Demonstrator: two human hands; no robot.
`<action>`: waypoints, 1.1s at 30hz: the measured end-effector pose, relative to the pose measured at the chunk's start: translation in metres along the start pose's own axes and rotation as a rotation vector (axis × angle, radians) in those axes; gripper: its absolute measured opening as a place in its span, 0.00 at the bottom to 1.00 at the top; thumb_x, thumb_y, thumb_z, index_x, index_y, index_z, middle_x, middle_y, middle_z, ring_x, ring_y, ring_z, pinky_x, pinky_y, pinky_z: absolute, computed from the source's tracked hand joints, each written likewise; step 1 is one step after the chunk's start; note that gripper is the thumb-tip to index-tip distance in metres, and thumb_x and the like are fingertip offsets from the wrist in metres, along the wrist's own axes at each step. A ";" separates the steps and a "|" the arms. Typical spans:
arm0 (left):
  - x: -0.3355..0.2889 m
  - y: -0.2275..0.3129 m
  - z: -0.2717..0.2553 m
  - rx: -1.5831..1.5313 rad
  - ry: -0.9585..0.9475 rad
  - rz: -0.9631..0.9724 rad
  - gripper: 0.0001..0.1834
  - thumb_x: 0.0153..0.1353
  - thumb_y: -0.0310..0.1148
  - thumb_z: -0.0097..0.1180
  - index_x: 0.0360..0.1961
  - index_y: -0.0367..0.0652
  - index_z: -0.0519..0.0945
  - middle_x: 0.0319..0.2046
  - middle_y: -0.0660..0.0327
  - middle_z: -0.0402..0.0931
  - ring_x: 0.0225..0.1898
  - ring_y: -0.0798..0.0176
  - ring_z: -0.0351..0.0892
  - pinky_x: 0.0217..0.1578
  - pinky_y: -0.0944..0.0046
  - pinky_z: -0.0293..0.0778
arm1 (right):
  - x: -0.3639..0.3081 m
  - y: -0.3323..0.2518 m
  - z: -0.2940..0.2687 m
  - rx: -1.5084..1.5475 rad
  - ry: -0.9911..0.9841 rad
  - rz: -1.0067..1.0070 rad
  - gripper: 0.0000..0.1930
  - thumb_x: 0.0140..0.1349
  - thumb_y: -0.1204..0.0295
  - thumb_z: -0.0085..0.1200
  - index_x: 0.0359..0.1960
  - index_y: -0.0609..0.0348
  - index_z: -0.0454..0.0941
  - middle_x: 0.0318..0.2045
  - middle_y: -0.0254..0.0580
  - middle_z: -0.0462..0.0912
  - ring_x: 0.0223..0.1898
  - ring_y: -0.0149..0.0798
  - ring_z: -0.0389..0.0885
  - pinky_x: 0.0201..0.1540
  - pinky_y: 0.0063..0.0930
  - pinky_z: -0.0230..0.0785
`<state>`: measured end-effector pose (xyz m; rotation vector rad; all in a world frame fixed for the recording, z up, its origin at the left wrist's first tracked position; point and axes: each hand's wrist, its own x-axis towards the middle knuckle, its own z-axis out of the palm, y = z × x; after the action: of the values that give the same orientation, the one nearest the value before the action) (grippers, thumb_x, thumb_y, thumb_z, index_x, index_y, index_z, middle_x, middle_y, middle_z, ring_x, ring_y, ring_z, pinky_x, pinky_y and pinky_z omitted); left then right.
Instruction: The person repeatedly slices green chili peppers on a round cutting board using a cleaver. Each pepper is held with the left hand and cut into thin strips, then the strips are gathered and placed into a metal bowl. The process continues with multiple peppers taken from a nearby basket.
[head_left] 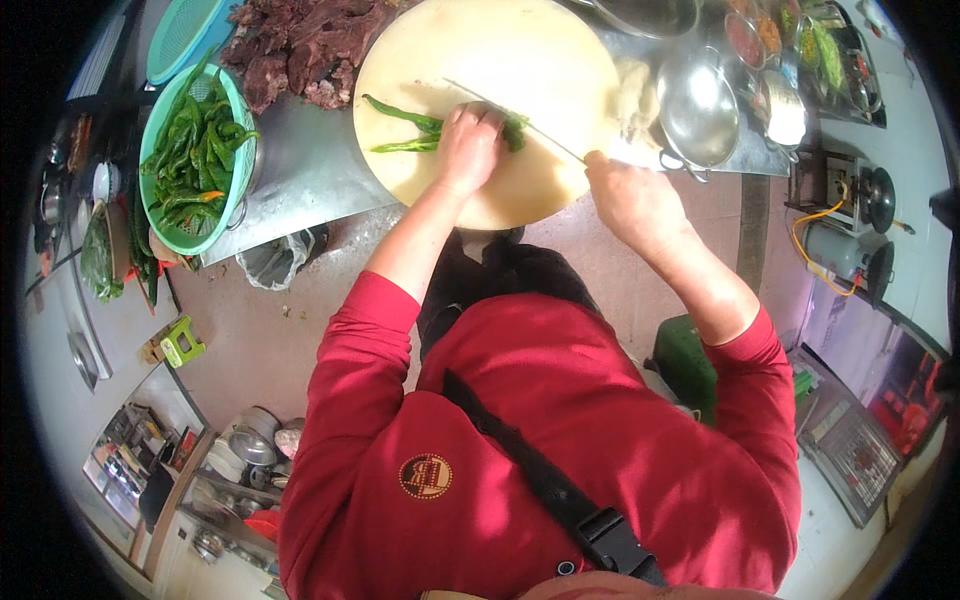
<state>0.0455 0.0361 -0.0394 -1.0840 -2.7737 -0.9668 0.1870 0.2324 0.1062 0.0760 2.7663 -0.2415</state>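
Along the near edge of the metal surface point(300, 170), a round cutting board point(545, 70) juts out toward the person. Dark red meat point(305, 45) lies beyond the board's left edge, and at the surface's left end stands a green basket point(190, 243) with a heap of green peppers point(200, 150). A knife point(555, 140) slants over the board's middle, its handle inside the closed fingers of the right hand point(635, 195). Opposite, the left hand point(468, 150) keeps its bent fingers together, pressed on a few long peppers point(410, 146) that run from near the board's left edge toward its middle.

The cutting looks early — long uncut lengths lie left of the hand, and the basketful appears whole. Some green shows against the blade; whether it is severed, I cannot tell. As for writing, a round dark-and-gold emblem point(426, 476) on the person's chest bears lettering; none shows on board, basket or knife.
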 end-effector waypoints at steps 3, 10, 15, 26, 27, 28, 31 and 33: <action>0.000 0.001 0.002 -0.027 0.058 0.017 0.12 0.57 0.22 0.58 0.43 0.40 0.86 0.46 0.52 0.82 0.50 0.44 0.78 0.54 0.49 0.77 | 0.001 -0.001 0.003 0.062 0.008 -0.029 0.08 0.74 0.73 0.44 0.42 0.60 0.75 0.30 0.53 0.86 0.33 0.57 0.89 0.34 0.51 0.82; -0.002 0.000 0.001 -0.055 0.034 -0.004 0.11 0.56 0.22 0.59 0.41 0.40 0.86 0.44 0.50 0.82 0.50 0.43 0.78 0.53 0.48 0.78 | -0.002 -0.005 0.002 0.074 -0.009 0.014 0.08 0.73 0.71 0.45 0.43 0.62 0.75 0.32 0.56 0.87 0.35 0.60 0.89 0.36 0.51 0.81; -0.001 0.000 0.004 -0.273 0.039 -0.155 0.10 0.56 0.22 0.59 0.39 0.39 0.85 0.43 0.50 0.82 0.48 0.43 0.79 0.52 0.47 0.78 | -0.005 -0.014 0.001 0.116 -0.034 0.078 0.08 0.73 0.72 0.46 0.44 0.62 0.75 0.32 0.59 0.86 0.37 0.61 0.88 0.40 0.54 0.81; -0.006 -0.009 0.012 -0.032 0.106 0.042 0.11 0.55 0.21 0.59 0.40 0.39 0.85 0.43 0.50 0.80 0.49 0.42 0.78 0.52 0.48 0.77 | -0.011 -0.019 0.010 0.203 -0.033 0.118 0.08 0.73 0.72 0.44 0.43 0.63 0.74 0.31 0.60 0.86 0.37 0.64 0.87 0.39 0.57 0.79; -0.006 -0.009 0.012 -0.031 0.083 0.033 0.11 0.56 0.21 0.59 0.41 0.39 0.85 0.44 0.50 0.80 0.49 0.42 0.78 0.53 0.48 0.77 | -0.011 -0.020 0.011 0.179 -0.040 0.106 0.09 0.74 0.71 0.44 0.43 0.64 0.74 0.31 0.60 0.86 0.37 0.65 0.87 0.39 0.57 0.79; -0.006 -0.010 0.012 -0.028 0.058 0.024 0.11 0.56 0.21 0.58 0.41 0.38 0.85 0.45 0.50 0.80 0.50 0.42 0.78 0.53 0.48 0.77 | -0.010 -0.021 0.011 0.182 -0.062 0.078 0.09 0.74 0.71 0.44 0.43 0.64 0.74 0.31 0.60 0.86 0.37 0.65 0.87 0.39 0.57 0.79; -0.007 -0.009 0.010 0.023 0.025 0.012 0.10 0.58 0.21 0.58 0.41 0.37 0.84 0.45 0.49 0.80 0.50 0.42 0.78 0.53 0.47 0.77 | -0.014 -0.023 0.012 0.217 -0.056 0.123 0.09 0.73 0.73 0.42 0.44 0.66 0.73 0.30 0.63 0.85 0.37 0.66 0.87 0.39 0.59 0.79; -0.008 -0.008 0.009 -0.002 0.016 -0.006 0.10 0.58 0.22 0.58 0.42 0.37 0.84 0.45 0.49 0.80 0.50 0.42 0.78 0.53 0.47 0.77 | -0.016 -0.025 0.012 0.240 -0.071 0.134 0.09 0.73 0.73 0.42 0.44 0.66 0.73 0.30 0.64 0.85 0.37 0.67 0.86 0.39 0.59 0.79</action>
<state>0.0487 0.0314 -0.0530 -1.0641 -2.7657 -0.9754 0.2036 0.2056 0.1050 0.3071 2.6360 -0.5283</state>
